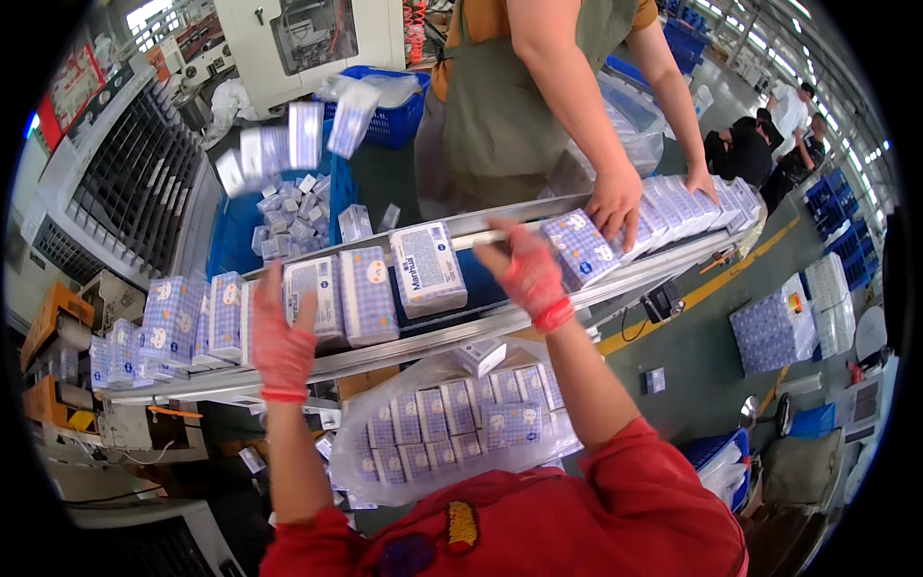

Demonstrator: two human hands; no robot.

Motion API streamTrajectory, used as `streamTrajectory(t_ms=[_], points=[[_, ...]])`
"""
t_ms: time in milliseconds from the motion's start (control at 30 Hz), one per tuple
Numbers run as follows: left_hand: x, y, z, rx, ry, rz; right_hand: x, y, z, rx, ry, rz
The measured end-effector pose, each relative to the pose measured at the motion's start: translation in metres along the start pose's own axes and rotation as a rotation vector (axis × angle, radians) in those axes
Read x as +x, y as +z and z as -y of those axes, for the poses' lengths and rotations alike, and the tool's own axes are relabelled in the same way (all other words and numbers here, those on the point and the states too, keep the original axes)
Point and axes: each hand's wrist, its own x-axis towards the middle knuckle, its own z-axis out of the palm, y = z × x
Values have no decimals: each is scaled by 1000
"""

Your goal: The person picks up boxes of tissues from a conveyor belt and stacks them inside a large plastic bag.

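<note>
Along the conveyor (433,348), left hand (286,338) and right hand (531,274) spread open, seemingly empty, near patterned packs (428,269)

Far left of centre, a white machine cabinet (317,48) stands beside a red coiled hose (414,29). Far right, several people (745,144) are near blue crates (835,204); a yellow line (713,287) crosses the green floor (694,385).

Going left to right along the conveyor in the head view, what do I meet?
Left-end checked packs, red-gloved left hand, pack with white stripe, white-labelled pack, red-gloved right hand, co-worker's right hand, co-worker's left hand.
</note>
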Motion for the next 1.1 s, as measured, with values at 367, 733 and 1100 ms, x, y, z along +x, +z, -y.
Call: streamTrajectory(t_ms=[367, 733, 1100], points=[[11, 99, 69, -463, -410, 254, 39, 41, -19, -4, 297, 447], [-19, 104, -68, -171, -271, 272, -22, 7, -33, -105, -106, 99], [109, -59, -1, 454, -195, 327, 2, -35, 51, 288, -709, -324]])
